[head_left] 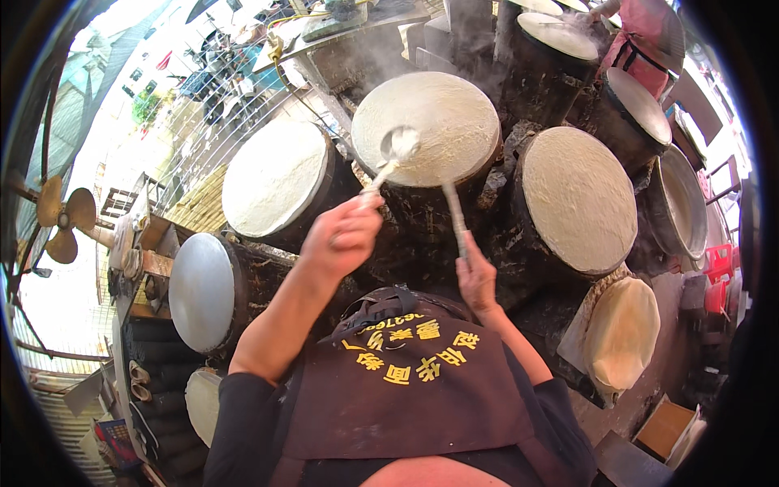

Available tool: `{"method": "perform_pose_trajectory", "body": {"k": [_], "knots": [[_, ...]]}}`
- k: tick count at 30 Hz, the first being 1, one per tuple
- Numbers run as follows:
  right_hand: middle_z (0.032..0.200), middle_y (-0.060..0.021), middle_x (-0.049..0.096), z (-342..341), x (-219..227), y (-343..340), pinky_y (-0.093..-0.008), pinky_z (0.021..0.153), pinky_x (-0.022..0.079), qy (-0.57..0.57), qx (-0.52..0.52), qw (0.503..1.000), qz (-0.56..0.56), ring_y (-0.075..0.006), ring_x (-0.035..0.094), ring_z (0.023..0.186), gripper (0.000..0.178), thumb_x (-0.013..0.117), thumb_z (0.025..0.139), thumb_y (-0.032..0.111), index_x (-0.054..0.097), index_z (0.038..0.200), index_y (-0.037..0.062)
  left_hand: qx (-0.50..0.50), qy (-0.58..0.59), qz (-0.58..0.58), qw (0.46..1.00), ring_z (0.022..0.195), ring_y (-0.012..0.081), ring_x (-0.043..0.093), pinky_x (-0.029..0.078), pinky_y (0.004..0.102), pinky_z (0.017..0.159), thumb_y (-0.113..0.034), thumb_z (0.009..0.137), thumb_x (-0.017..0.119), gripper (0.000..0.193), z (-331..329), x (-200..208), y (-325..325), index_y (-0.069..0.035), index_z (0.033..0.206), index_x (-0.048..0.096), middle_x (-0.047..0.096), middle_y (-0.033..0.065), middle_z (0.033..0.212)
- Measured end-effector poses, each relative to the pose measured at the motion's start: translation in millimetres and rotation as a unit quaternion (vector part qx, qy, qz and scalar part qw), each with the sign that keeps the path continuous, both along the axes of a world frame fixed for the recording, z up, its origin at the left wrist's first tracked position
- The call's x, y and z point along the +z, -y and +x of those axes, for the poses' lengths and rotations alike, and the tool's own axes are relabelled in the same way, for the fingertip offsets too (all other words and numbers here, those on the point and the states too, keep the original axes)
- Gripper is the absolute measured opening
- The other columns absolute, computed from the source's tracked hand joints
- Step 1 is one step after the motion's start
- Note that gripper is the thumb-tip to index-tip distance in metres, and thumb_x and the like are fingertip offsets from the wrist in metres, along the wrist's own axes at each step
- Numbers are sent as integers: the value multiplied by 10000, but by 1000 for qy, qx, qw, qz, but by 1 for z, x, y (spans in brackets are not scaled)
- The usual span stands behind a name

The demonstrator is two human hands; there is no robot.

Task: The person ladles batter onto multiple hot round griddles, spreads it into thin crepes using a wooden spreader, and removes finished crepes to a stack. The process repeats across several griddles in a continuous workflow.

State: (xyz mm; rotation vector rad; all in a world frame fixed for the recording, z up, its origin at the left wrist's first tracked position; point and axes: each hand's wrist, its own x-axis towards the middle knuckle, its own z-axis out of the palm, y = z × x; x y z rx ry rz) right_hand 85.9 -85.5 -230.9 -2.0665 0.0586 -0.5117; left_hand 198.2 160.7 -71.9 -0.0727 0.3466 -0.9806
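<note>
My left hand (345, 235), closed and slightly blurred, grips the pale handle of a ladle (398, 144). The ladle's round bowl is over the middle round griddle (454, 105), whose top is coated with a whitish batter. Below that griddle's front edge, my right hand (477, 280) is closed around a long, thin, pale stick (455, 215). The stick's upper end meets the griddle's near rim. Steam rises behind this griddle.
Batter-coated griddles stand left (274, 178) and right (578, 199). A bare grey griddle (203, 292) is at far left. A pale, wrinkled round sheet (623, 333) lies at lower right. At top right a person in a pink apron (649, 49) works. A fan (66, 215) stands left.
</note>
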Motion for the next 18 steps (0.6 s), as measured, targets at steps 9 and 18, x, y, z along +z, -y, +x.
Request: {"method": "perform_pose_trajectory", "body": {"k": [9,18], "knots": [[755,-192,545,24,10,16,-437,674,474,-94,138,980,-112,-362,565,693,589,587,790,15,495,1356,147,117,74,96,986,484,52,370,355,194,328,-179,1020,372,420,-91,20,-50,-142,1434,312,358,-5,711],[752,-179,531,76,-6,35,-461,661,474,-100,193,963,-161,-380,573,716,579,585,800,50,496,1349,209,134,172,399,891,442,44,311,283,181,311,-170,1013,401,464,-116,34,-31,-267,1449,278,344,-15,657]]}}
